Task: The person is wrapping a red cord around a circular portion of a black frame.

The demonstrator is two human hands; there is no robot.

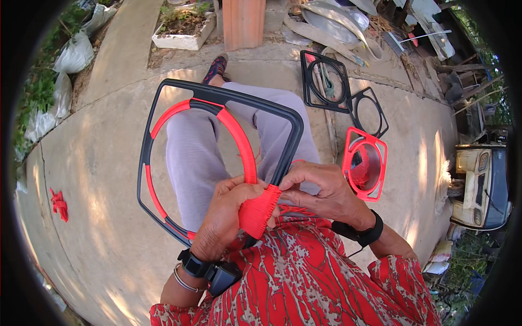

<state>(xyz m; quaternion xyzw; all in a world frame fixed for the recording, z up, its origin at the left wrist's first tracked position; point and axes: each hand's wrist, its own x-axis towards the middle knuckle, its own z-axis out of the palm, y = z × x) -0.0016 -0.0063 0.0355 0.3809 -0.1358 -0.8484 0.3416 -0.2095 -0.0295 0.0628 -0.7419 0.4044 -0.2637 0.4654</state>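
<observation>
A black square frame point(297, 130) with a round inner ring leans across my lap. Red cord covers several stretches of the ring point(239, 133). At the near right corner, a tight red cord wrapping point(258, 211) spans the ring and the outer bar. My left hand point(224, 202) is closed around the ring beside that wrapping, thumb on top. Against the frame's right edge, my right hand point(329, 190) has its fingers pinched together by a thin red strand. Loose red cord point(293, 209) lies on my lap under the right hand.
Right of my knees, two black frames point(308, 98) point(382, 106) and a red frame point(382, 163) with red cord inside lie on concrete. Ahead are a brick-coloured pillar point(243, 24) and white planter point(182, 42). A red scrap point(58, 205) lies left; a vehicle point(478, 187) stands right.
</observation>
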